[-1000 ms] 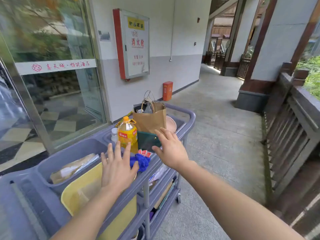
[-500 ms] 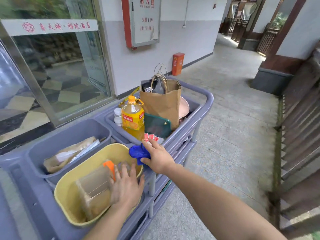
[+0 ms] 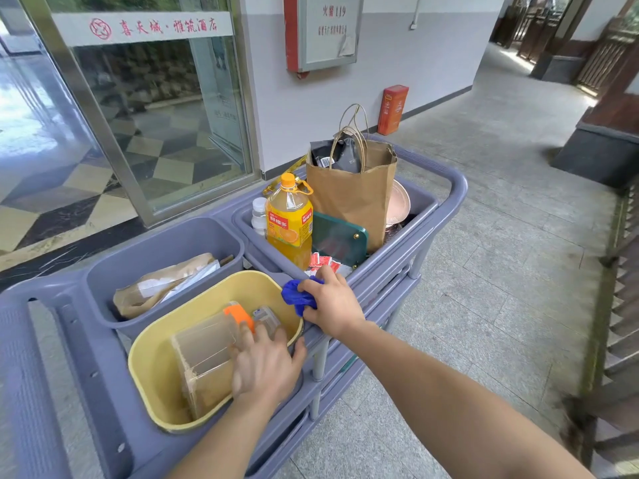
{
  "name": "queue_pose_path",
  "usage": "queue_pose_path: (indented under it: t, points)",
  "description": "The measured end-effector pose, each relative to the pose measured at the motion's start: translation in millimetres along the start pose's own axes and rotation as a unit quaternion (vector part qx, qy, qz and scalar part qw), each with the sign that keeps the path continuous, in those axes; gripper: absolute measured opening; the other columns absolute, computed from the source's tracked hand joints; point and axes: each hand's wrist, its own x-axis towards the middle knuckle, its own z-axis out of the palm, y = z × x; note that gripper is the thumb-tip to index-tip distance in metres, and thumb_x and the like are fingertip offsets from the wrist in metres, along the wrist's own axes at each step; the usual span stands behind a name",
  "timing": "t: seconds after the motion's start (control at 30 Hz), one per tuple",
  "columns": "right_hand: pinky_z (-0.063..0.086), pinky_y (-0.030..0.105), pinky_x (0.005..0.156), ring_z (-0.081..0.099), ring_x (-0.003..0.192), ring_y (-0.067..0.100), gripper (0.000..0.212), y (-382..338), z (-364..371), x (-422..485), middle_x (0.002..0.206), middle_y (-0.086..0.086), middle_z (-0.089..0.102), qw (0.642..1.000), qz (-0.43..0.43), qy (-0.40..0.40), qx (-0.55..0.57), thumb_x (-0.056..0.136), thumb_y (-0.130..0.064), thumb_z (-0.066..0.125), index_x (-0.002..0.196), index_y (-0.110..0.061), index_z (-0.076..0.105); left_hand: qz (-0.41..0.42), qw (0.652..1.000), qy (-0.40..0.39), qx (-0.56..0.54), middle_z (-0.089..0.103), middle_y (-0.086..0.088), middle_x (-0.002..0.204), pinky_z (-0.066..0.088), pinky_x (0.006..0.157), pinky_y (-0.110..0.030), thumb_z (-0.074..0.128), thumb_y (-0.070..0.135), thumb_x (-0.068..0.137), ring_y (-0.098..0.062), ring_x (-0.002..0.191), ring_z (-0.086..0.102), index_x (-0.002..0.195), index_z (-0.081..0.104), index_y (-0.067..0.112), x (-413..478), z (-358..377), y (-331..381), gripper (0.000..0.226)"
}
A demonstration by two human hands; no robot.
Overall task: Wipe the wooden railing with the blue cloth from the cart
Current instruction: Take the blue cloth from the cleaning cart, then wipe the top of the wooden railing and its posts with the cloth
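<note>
The blue cloth (image 3: 296,296) lies crumpled on the rim of the grey-purple cart (image 3: 446,181), between the yellow tub and the far bin. My right hand (image 3: 333,305) is closed over it, fingers wrapped around its right side. My left hand (image 3: 266,366) rests flat, fingers spread, on the near rim of the yellow tub (image 3: 152,371), holding nothing. The dark wooden railing (image 3: 619,305) runs along the right edge of the view, well away from both hands.
The yellow tub holds a clear container with an orange lid (image 3: 211,344). The far bin carries an orange juice bottle (image 3: 288,219), a brown paper bag (image 3: 352,195), a green case (image 3: 340,238) and red packets. A grey bin (image 3: 162,250) holds wrapped paper. Tiled floor (image 3: 501,271) lies between cart and railing.
My right hand came down from above the far bin and closed on the blue cloth. My left hand dropped from mid-air onto the yellow tub's rim. The camera tilted down.
</note>
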Motion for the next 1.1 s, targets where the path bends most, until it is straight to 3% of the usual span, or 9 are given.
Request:
queue_pose_path:
  t: [0.27, 0.37, 0.43, 0.57, 0.67, 0.8, 0.93, 1.1]
  points:
    - [0.046, 0.037, 0.081, 0.048, 0.089, 0.032, 0.038, 10.6, -33.0, -22.2, 0.107, 0.007, 0.044, 0.993, 0.049, 0.095, 0.048, 0.073, -0.027, 0.064, 0.111, -0.026, 0.06, 0.017, 1.0, -0.005, 0.004, 0.053, -0.015, 0.134, 0.045, 0.099, -0.053, 0.032, 0.062, 0.097, -0.043, 0.14, 0.033, 0.126, 0.06, 0.023, -7.8, -10.0, -2.5, 0.055]
    - [0.044, 0.032, 0.078, 0.05, 0.089, 0.031, 0.04, 16.3, -53.0, -37.7, 0.106, 0.005, 0.044, 0.986, 0.076, 0.135, 0.059, 0.072, -0.027, 0.064, 0.112, -0.027, 0.061, 0.052, 0.998, 0.037, -0.029, 0.056, -0.019, 0.131, 0.046, 0.097, -0.054, 0.051, 0.053, 0.094, -0.044, 0.137, 0.04, 0.115, 0.066, 0.014, -8.0, -22.0, -1.5, 0.046]
    - [0.043, 0.031, 0.077, 0.05, 0.089, 0.03, 0.04, 19.3, -67.7, -51.6, 0.106, 0.003, 0.043, 0.981, 0.101, 0.155, 0.053, 0.072, -0.028, 0.063, 0.111, -0.029, 0.061, 0.09, 0.992, 0.074, -0.048, 0.055, -0.022, 0.137, 0.044, 0.1, -0.056, 0.057, 0.048, 0.093, -0.045, 0.138, 0.04, 0.118, 0.065, 0.012, -4.2, -31.3, 4.2, 0.044]
    - [0.04, 0.028, 0.076, 0.05, 0.088, 0.03, 0.039, 28.6, -97.8, -87.7, 0.104, 0.004, 0.045, 0.969, 0.151, 0.193, 0.032, 0.071, -0.028, 0.064, 0.11, -0.03, 0.062, 0.167, 0.978, 0.089, -0.083, 0.042, -0.023, 0.152, 0.035, 0.11, -0.057, 0.047, 0.05, 0.095, -0.042, 0.146, 0.03, 0.141, 0.053, 0.016, 2.0, -58.4, 34.5, 0.058]
    - [0.043, 0.029, 0.077, 0.051, 0.091, 0.03, 0.04, 36.4, -121.4, -123.8, 0.108, 0.004, 0.045, 0.958, 0.195, 0.208, 0.017, 0.071, -0.029, 0.065, 0.111, -0.031, 0.061, 0.23, 0.964, 0.091, -0.098, 0.039, -0.022, 0.154, 0.031, 0.115, -0.059, 0.04, 0.052, 0.093, -0.041, 0.148, 0.027, 0.147, 0.047, 0.016, -0.9, -76.1, 65.9, 0.065]
    - [0.047, 0.033, 0.08, 0.053, 0.091, 0.031, 0.041, 50.4, -152.1, -184.5, 0.111, 0.006, 0.046, 0.94, 0.251, 0.23, -0.007, 0.07, -0.029, 0.064, 0.111, -0.029, 0.062, 0.306, 0.94, 0.092, -0.117, 0.044, -0.026, 0.15, 0.031, 0.114, -0.061, 0.022, 0.057, 0.085, -0.044, 0.145, 0.032, 0.142, 0.052, 0.011, -15.9, -90.7, 112.1, 0.078]
    - [0.044, 0.028, 0.078, 0.052, 0.091, 0.03, 0.039, 66.4, -177.2, -258.8, 0.111, 0.006, 0.047, 0.91, 0.314, 0.269, -0.04, 0.07, -0.029, 0.064, 0.109, -0.03, 0.063, 0.376, 0.913, 0.086, -0.13, 0.049, -0.027, 0.145, 0.036, 0.11, -0.065, 0.026, 0.058, 0.083, -0.046, 0.14, 0.039, 0.139, 0.056, 0.011, -41.5, -93.9, 167.8, 0.078]
    - [0.049, 0.033, 0.072, 0.05, 0.09, 0.027, 0.036, 87.8, -204.1, -356.0, 0.109, 0.002, 0.045, 0.865, 0.403, 0.289, -0.081, 0.071, -0.032, 0.061, 0.107, -0.032, 0.062, 0.459, 0.876, 0.062, -0.137, 0.049, -0.028, 0.145, 0.035, 0.11, -0.065, 0.028, 0.059, 0.083, -0.046, 0.141, 0.037, 0.137, 0.057, 0.013, -86.3, -91.3, 247.8, 0.076]
